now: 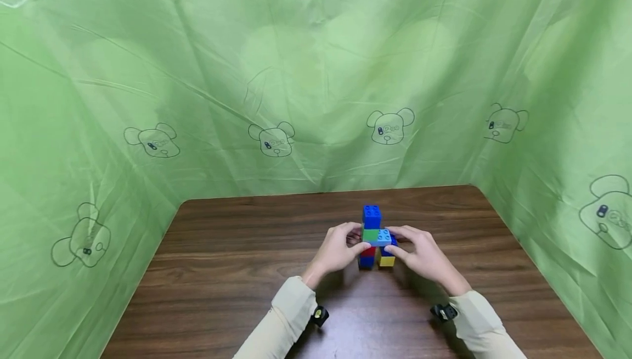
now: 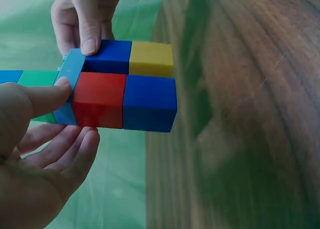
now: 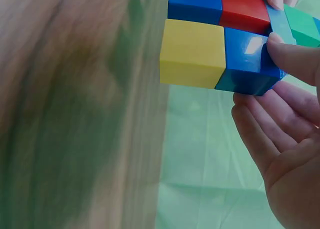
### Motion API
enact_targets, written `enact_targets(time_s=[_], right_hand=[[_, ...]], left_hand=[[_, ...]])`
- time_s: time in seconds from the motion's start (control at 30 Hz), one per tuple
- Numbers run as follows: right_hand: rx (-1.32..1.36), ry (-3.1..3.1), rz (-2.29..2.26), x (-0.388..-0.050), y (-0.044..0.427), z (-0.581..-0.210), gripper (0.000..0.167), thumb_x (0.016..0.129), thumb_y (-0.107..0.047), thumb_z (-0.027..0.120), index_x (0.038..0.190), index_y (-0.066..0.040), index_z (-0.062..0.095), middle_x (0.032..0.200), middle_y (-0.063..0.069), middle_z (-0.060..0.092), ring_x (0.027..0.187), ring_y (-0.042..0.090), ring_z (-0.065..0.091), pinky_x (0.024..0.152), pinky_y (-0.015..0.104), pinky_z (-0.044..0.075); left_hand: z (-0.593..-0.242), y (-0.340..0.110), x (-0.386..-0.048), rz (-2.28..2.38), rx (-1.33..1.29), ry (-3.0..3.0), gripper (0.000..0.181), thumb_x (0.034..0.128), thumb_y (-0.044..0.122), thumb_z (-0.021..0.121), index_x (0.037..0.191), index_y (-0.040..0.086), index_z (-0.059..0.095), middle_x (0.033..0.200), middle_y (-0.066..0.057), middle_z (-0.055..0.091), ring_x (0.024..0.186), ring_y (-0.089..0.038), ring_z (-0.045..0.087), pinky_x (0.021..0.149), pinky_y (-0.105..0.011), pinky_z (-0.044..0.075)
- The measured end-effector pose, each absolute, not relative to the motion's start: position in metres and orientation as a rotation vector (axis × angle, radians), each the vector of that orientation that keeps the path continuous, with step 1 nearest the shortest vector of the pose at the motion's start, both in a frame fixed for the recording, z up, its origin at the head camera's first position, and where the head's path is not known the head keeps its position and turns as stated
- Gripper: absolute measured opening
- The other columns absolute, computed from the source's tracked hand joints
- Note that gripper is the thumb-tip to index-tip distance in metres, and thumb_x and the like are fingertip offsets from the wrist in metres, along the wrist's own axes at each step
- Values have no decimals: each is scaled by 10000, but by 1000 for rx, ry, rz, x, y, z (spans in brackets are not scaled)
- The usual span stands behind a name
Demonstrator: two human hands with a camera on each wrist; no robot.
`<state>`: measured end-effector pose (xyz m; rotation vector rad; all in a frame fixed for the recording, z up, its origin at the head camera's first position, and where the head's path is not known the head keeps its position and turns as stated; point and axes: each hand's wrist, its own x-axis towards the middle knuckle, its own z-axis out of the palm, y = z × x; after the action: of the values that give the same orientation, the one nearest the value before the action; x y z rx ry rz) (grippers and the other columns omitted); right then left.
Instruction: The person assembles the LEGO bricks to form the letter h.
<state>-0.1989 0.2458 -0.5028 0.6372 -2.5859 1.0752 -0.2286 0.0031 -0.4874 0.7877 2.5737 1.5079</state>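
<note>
In the head view a toy-brick figure stands between both hands. A light blue brick (image 1: 384, 236) bridges two legs: a red brick (image 2: 99, 100) above a dark blue brick (image 2: 150, 103) on the left, and a blue brick (image 3: 249, 54) above a yellow brick (image 3: 192, 49) on the right. Over the bridge's left end sit a green brick (image 1: 370, 235) and a blue top section (image 1: 372, 217). My left hand (image 1: 336, 249) grips the figure at the bridge, thumb in front, fingers behind. My right hand (image 1: 422, 252) pinches the right leg's upper blue brick near the bridge.
The figure stands on a brown wood-grain table (image 1: 237, 271), toward its right half. Green cloth (image 1: 321, 84) with printed bear faces hangs behind and along both sides. A small dark camera sits at each wrist, beside the pale sleeves (image 1: 276, 320).
</note>
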Motion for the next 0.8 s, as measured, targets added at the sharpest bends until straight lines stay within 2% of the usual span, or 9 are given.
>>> enact_targets(time_s=[0.17,0.43,0.63,0.8], right_hand=[[647,-2564,1177,-204,232,-492,401,894,-185,794,1262,-63,694,1168,70,729,992,206,729,830,410,604],[610,-2596,1199,-208,210,-489,438,944,-216,735,1330,-27,647,1218,123,713,998,241,729,831,433,602],[624,-2630,1123,-210,197,-500,396,961,-188,713,1309,-8,661,1222,146,716,997,232,728,824,361,604],[612,-2716,1023,-210,189,-516,382,969,-198,701,1295,1,671,1204,151,722,1030,256,712,854,424,591]], left_hand=[[-479,-11,-231,1606,732,2537,375,927,147,753,1253,-11,658,1079,-134,723,942,-198,706,835,-238,577],[-474,-25,-231,1629,577,2577,386,954,195,726,1274,-11,662,1087,-133,732,964,-218,720,846,-272,584],[-489,-29,-228,1545,440,2682,400,954,254,728,1252,-9,690,1047,-97,753,925,-174,722,821,-288,589],[-506,-32,-226,1499,346,2696,385,948,262,734,1216,-14,712,1016,-90,760,886,-145,710,792,-293,589]])
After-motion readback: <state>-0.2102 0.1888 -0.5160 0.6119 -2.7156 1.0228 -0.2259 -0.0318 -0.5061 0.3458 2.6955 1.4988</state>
